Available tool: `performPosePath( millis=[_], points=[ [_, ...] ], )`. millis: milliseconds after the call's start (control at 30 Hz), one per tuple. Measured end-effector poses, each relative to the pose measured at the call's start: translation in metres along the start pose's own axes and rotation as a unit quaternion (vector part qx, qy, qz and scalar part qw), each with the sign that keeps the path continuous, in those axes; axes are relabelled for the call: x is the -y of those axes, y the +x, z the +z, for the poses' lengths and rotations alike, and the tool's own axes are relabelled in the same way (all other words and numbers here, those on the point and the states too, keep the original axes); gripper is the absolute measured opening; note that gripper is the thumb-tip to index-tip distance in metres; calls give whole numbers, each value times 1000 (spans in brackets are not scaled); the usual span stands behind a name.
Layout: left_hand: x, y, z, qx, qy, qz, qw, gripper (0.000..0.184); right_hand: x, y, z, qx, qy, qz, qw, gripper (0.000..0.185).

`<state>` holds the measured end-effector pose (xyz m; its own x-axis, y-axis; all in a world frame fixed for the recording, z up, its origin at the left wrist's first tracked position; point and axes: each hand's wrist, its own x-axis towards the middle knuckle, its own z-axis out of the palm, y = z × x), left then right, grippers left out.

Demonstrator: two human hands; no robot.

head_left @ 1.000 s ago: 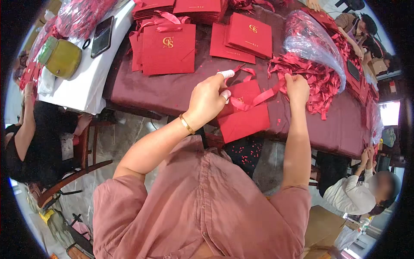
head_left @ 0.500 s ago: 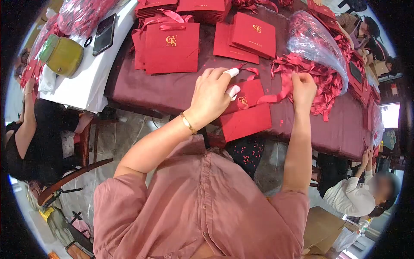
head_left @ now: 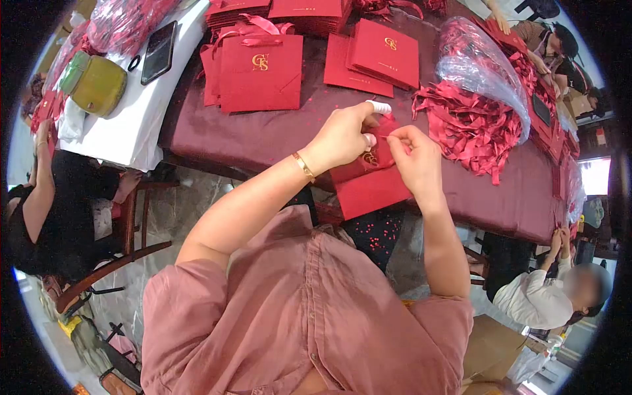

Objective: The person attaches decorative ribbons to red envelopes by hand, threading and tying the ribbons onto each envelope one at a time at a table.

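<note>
While a dark red cloth covers the table, its largest load lies toward the right edge: a clear plastic bag, spilling a heap of red ribbons toward the near edge. Printed red paper bags lie nearer the left edge, their insides out of sight. The red bag being worked lies across the near edge, its lower part overhanging. Smaller again, on the white covering beyond the left edge, a green-lidded jar holds something yellow-green. The left hand is half curled over the worked bag's upper part, white wraps on its thumb and one finger; what it grips cannot be told. The right hand is narrowed to a pinch just beside it, seemingly on a ribbon's end, too small to be sure. For good handling, I would steady the bag with the left fingers, since the overhang could let it tip or slide, and draw the ribbon gently, flat and untwisted, with short pinches close to the paper, so nothing creases or tears.
</note>
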<state>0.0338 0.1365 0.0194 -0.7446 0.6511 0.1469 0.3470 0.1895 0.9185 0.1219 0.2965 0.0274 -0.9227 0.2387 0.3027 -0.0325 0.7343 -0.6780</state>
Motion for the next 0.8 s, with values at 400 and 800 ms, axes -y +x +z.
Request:
performPosePath(
  millis=[400,800],
  points=[
    [-14,-11,0,7,-120,-48,992,53,14,-3,1,-54,-86,-29,994,11],
    [-21,-28,13,-48,-116,-20,992,50,28,-8,7,-44,-13,43,998,10]
  ],
)
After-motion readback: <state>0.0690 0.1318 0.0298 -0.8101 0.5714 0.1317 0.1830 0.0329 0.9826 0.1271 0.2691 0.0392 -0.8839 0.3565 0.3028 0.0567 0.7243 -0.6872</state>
